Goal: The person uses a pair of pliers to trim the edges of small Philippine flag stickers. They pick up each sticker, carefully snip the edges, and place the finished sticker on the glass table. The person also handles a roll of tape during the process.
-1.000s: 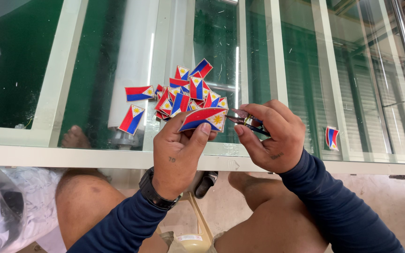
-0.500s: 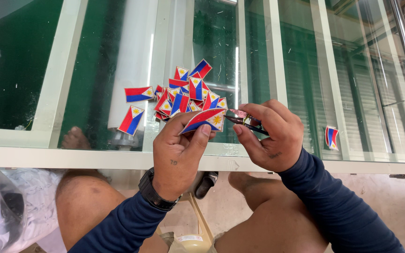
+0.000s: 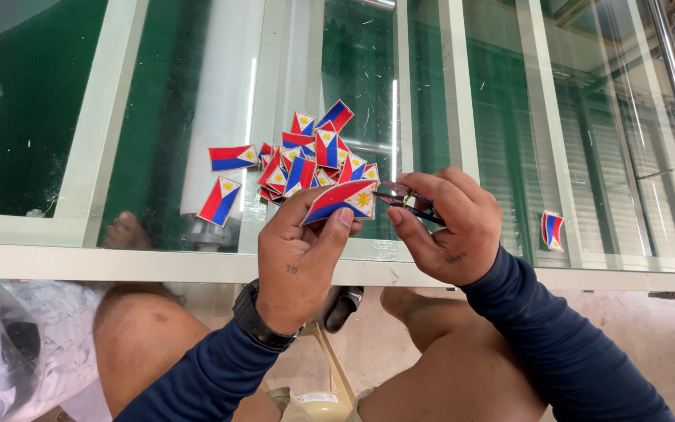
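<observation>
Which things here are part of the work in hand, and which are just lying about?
In hand: flag patch in left hand; small snips in right hand; patch pile on glass table.

Lying about: plastic bag, lone patch, sandal.

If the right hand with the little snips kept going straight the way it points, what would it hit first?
The right hand points its snips leftward at the flag patch pinched in the left hand, so likely that patch's edge first; depth is hard to judge.

left hand (image 3: 300, 250) raised, fingers pinched; right hand (image 3: 445, 227) curled shut.
</observation>
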